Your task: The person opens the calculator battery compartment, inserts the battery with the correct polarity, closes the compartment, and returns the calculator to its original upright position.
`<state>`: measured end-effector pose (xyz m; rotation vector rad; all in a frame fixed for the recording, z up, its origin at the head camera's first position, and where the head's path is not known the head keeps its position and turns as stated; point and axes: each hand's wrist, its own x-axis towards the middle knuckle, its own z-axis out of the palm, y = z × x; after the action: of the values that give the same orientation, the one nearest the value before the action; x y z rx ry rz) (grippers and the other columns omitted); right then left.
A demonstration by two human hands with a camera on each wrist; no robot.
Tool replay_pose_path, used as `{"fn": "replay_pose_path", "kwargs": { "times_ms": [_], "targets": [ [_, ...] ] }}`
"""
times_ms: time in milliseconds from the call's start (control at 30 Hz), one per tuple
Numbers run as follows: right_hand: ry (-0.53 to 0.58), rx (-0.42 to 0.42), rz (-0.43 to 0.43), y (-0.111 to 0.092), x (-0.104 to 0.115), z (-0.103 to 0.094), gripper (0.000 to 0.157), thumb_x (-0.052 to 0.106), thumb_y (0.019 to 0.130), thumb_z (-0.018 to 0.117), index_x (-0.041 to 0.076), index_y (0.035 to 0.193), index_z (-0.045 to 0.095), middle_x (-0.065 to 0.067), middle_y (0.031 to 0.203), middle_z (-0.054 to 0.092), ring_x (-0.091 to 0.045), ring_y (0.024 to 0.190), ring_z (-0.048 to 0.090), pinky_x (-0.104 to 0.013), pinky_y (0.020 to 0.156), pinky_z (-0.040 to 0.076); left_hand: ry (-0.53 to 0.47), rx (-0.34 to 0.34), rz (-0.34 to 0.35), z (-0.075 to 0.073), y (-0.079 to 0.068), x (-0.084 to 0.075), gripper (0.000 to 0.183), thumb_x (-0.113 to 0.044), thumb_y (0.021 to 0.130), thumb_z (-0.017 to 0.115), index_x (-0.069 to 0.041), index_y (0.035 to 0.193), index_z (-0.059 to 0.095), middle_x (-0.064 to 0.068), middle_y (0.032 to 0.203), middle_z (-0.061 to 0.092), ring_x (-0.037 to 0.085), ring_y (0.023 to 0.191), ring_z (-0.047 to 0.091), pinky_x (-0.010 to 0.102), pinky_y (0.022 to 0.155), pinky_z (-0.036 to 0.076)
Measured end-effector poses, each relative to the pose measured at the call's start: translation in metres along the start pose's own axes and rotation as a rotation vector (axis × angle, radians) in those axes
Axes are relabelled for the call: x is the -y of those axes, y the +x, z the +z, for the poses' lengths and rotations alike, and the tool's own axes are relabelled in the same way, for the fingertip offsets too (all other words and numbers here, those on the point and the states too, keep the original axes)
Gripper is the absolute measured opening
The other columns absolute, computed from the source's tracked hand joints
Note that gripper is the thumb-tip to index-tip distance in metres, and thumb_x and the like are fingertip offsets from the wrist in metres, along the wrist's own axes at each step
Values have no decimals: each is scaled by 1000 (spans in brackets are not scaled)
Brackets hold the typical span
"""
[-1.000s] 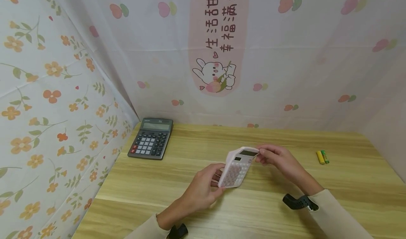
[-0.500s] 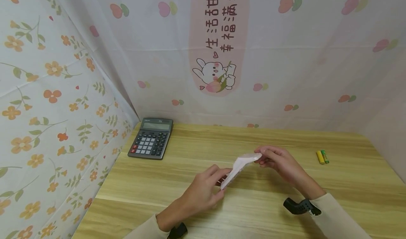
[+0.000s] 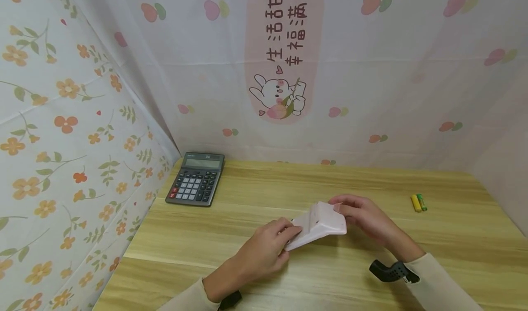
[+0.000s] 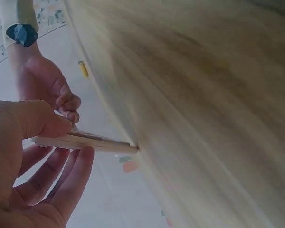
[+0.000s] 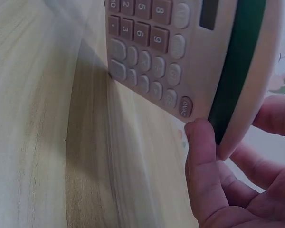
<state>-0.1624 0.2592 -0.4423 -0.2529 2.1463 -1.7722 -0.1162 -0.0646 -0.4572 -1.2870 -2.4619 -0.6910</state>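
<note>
A pale pink calculator [image 3: 330, 219] is held above the wooden table between both hands, its back turned up toward the head view. My left hand [image 3: 266, 247] grips the thin end, thumb on one face and fingers on the other in the left wrist view, where the calculator [image 4: 99, 144] shows edge-on. With the right hand [image 3: 369, 219] I pinch a corner of the thicker display end. The right wrist view shows the calculator's keys [image 5: 147, 57], brown and pale pink, and a dark green display strip [image 5: 240, 61].
A dark grey desktop calculator [image 3: 195, 180] lies at the back left of the table [image 3: 255, 187]. Two small batteries, one yellow [image 3: 415, 203] and one green [image 3: 422, 202], lie side by side at the right. Patterned cloth [image 3: 206, 86] hangs behind and to the left.
The pink calculator has turned over: its keys faced the head view a second ago, then its edge, and now its back. Both hands keep hold of it and stay nearly in place.
</note>
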Motion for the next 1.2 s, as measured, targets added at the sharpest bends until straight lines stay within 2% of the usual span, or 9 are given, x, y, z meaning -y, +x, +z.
{"fn": "replay_pose_path", "kwargs": {
  "times_ms": [167, 367, 533, 667, 767, 933, 1033, 1200],
  "targets": [
    [-24, 16, 13, 0, -3, 0, 45, 15, 111, 64, -14, 145, 59, -23, 138, 68, -21, 111, 71, -33, 92, 62, 70, 38, -4, 0, 0, 0, 51, -2, 85, 81, -7, 136, 74, 7, 131, 71, 22, 117, 71, 34, 101, 59],
    [-39, 27, 30, -1, -8, 1, 44, 9, 109, 67, -16, 144, 60, -27, 138, 68, -20, 110, 72, -35, 88, 64, 188, 107, 14, 2, -1, 0, 49, -10, 89, 83, -7, 137, 74, 6, 134, 72, 21, 119, 69, 30, 105, 56],
    [-153, 18, 29, -4, -9, 2, 41, 11, 107, 70, -12, 141, 66, -29, 144, 64, -28, 113, 72, -35, 83, 65, 240, 159, 40, 3, -1, 0, 46, -16, 93, 82, -9, 138, 74, 6, 136, 72, 20, 122, 68, 29, 107, 55],
    [-277, 25, 10, -6, -9, 2, 44, 19, 106, 74, -6, 142, 69, -29, 151, 59, -36, 120, 69, -35, 84, 62, 243, 189, 47, 3, -1, 1, 45, -21, 96, 81, -10, 138, 74, 9, 138, 72, 21, 125, 69, 31, 108, 55],
    [-341, 50, -7, -6, -10, 2, 49, 24, 103, 77, -3, 143, 69, -26, 150, 60, -33, 114, 68, -33, 84, 60, 241, 211, 44, 3, -2, 2, 47, -28, 98, 80, -10, 140, 74, 11, 140, 72, 24, 126, 71, 34, 108, 57],
    [-352, 109, -36, -8, -13, 2, 61, 26, 101, 81, -6, 150, 62, -22, 149, 59, -27, 102, 63, -30, 80, 56, 230, 240, 33, 3, -3, 4, 52, -39, 101, 78, -10, 145, 72, 15, 143, 70, 27, 128, 71, 38, 106, 58],
    [-343, 139, -46, -9, -15, 1, 71, 25, 98, 84, -9, 154, 56, -25, 152, 55, -26, 107, 64, -29, 83, 57, 206, 257, 13, 4, -3, 6, 54, -40, 102, 79, -11, 146, 71, 15, 145, 69, 27, 129, 71, 39, 106, 58],
    [-276, 210, -75, -11, -18, 2, 88, 18, 92, 90, -17, 158, 43, -33, 153, 48, -35, 119, 67, -30, 91, 62, 162, 291, -39, 5, -4, 8, 52, -33, 102, 79, -10, 147, 70, 16, 148, 66, 28, 131, 69, 40, 108, 57]
  ]
}}
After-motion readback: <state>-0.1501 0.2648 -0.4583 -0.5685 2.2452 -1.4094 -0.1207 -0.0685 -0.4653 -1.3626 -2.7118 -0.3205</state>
